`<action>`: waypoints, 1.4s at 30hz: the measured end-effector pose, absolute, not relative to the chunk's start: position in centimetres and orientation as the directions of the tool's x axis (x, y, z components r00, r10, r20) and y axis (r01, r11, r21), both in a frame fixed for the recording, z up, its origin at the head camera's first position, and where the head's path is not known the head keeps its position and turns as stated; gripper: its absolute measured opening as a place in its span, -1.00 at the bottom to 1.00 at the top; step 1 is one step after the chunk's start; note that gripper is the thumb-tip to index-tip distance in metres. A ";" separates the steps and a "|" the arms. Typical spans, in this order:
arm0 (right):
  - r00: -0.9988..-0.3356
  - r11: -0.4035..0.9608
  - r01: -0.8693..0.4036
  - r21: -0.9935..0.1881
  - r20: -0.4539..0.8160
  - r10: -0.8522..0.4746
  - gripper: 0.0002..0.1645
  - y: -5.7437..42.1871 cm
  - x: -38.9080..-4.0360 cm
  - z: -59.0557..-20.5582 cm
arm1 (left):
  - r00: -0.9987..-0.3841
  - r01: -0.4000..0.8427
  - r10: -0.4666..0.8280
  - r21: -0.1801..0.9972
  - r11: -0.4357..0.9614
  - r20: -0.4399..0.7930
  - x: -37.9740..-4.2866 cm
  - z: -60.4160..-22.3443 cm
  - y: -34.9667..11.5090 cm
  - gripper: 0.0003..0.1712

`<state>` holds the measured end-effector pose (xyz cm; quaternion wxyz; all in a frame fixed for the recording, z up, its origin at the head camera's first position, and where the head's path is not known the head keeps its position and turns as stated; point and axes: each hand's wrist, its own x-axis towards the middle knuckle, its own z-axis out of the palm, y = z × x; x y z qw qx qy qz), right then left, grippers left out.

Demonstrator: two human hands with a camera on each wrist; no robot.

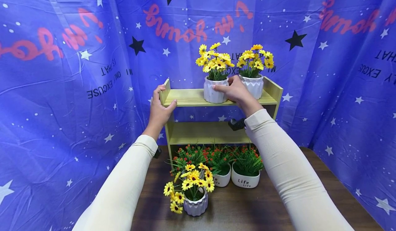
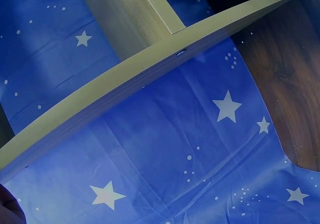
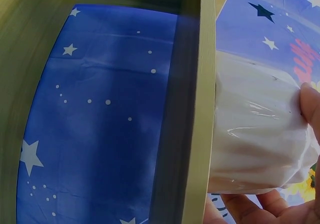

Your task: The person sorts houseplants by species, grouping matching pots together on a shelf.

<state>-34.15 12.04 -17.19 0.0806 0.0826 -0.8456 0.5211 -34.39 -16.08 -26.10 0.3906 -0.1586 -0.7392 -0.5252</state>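
Note:
On the top board of a light wooden shelf (image 1: 188,95), two white fluted pots of yellow daisies stand side by side. My right hand (image 1: 239,92) grips the left flowerpot (image 1: 213,92), thumb on its front. The right flowerpot (image 1: 255,86) is partly behind that hand. In the right wrist view, fingers (image 3: 250,209) and thumb are around the white pot (image 3: 260,129), beside the board's edge. My left hand (image 1: 159,114) holds the shelf's left side panel (image 1: 167,88) at its top corner. The left wrist view shows the side panel (image 2: 100,89), with little of that hand.
A third daisy pot (image 1: 196,205) stands on the dark wooden table (image 1: 235,210) in front. Behind it, white "Life" planters (image 1: 245,179) with red-flowered greenery sit at the shelf's bottom. The middle board (image 1: 204,131) bears nothing visible. A blue starry curtain (image 1: 123,79) surrounds everything.

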 end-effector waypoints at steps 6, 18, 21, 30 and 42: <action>-0.973 0.448 -0.224 -0.866 0.223 -0.055 -0.01 12.1 -34.1 -17.1 | -0.641 0.643 -0.179 0.650 0.405 0.746 -34.3 -25.9 -16.0 -0.36; -0.968 0.432 -0.246 -0.867 0.245 -0.059 -0.01 12.1 -34.2 -17.1 | -0.617 0.666 -0.169 0.625 0.408 0.768 -34.7 -25.9 -15.9 -0.36; -0.968 0.419 -0.245 -0.874 0.241 -0.062 -0.02 12.1 -34.1 -17.2 | -0.608 0.670 -0.165 0.614 0.417 0.776 -34.8 -26.1 -16.0 -0.35; -0.968 0.395 -0.247 -0.885 0.242 -0.064 -0.04 12.0 -33.7 -18.3 | -0.639 0.636 -0.169 0.639 0.432 0.750 -34.4 -26.8 -16.0 -0.34; -0.924 0.261 -0.377 -0.889 0.382 -0.031 0.00 12.2 -31.4 -19.5 | -0.621 0.659 -0.169 0.627 0.415 0.765 -34.7 -26.3 -16.1 -0.35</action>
